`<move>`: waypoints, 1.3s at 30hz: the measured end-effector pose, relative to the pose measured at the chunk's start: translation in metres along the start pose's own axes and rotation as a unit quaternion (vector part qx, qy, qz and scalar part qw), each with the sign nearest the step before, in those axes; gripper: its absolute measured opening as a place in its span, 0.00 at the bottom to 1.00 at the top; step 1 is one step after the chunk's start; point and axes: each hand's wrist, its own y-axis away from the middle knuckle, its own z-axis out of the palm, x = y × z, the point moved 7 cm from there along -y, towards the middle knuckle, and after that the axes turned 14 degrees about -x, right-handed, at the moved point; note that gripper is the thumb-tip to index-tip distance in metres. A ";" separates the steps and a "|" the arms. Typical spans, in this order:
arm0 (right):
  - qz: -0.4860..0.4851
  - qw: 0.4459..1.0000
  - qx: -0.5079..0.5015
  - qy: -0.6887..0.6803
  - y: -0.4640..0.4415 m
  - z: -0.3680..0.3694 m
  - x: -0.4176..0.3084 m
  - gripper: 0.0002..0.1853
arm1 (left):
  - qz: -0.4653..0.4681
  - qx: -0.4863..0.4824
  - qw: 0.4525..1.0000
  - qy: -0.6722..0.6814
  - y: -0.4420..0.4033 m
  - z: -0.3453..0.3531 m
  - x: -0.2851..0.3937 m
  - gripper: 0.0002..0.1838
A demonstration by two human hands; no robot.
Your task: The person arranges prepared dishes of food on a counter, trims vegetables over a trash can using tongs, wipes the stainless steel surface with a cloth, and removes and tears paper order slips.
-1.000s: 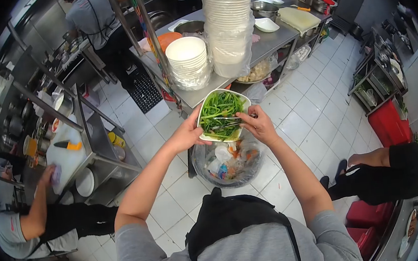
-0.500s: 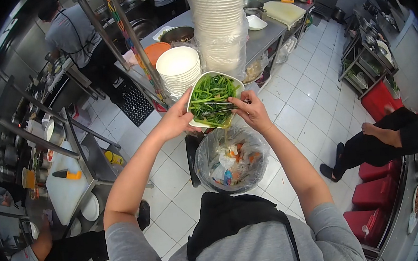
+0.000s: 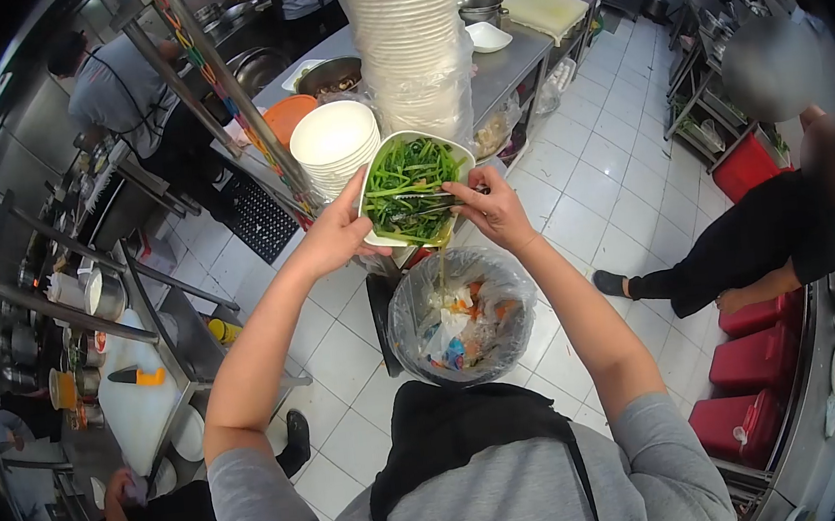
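My left hand [image 3: 334,230] grips the left side of a white square bowl [image 3: 469,163]. Cooked leafy greens [image 3: 414,168] fill it. In my right hand [image 3: 500,214] are metal tongs [image 3: 422,205], lying across the greens and pressing on them; their ends are partly hidden among the leaves. The bowl is tilted toward me, and a thin stream of yellowish liquid [image 3: 442,261] runs from its lower corner. Below it stands a bin with a clear plastic liner [image 3: 409,311], holding food scraps and wrappers.
Behind the bowl rise a stack of white tubs [image 3: 333,138] and a tall wrapped stack of containers [image 3: 412,50] on a steel table. A person in black [image 3: 737,235] stands at right near red bins [image 3: 754,364]. At left, a knife [image 3: 135,377] lies on a cutting board [image 3: 136,418].
Liquid now streams more visibly from the bowl into the bin. Bowl and hands have shifted slightly left and up in view. The person at right has moved.
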 end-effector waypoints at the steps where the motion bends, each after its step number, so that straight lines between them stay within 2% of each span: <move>1: -0.002 1.000 0.003 0.000 -0.001 -0.001 0.000 0.22 | 0.012 0.003 1.000 0.017 -0.001 -0.001 0.000 0.41; 4: -0.002 1.000 0.007 0.012 -0.004 -0.003 -0.001 0.22 | -0.010 -0.002 1.000 -0.013 0.001 0.000 0.013 0.41; 16: -0.015 0.999 0.041 -0.012 -0.018 -0.013 -0.006 0.21 | 0.031 -0.002 0.999 -0.031 0.000 -0.012 0.030 0.40; 28: -0.021 0.997 0.069 0.004 -0.027 -0.020 -0.014 0.21 | 0.013 0.007 0.997 -0.071 0.013 -0.010 0.061 0.40; 39: -0.014 0.998 0.065 0.010 -0.024 -0.018 -0.016 0.22 | 0.015 -0.001 0.998 -0.058 0.014 -0.011 0.061 0.40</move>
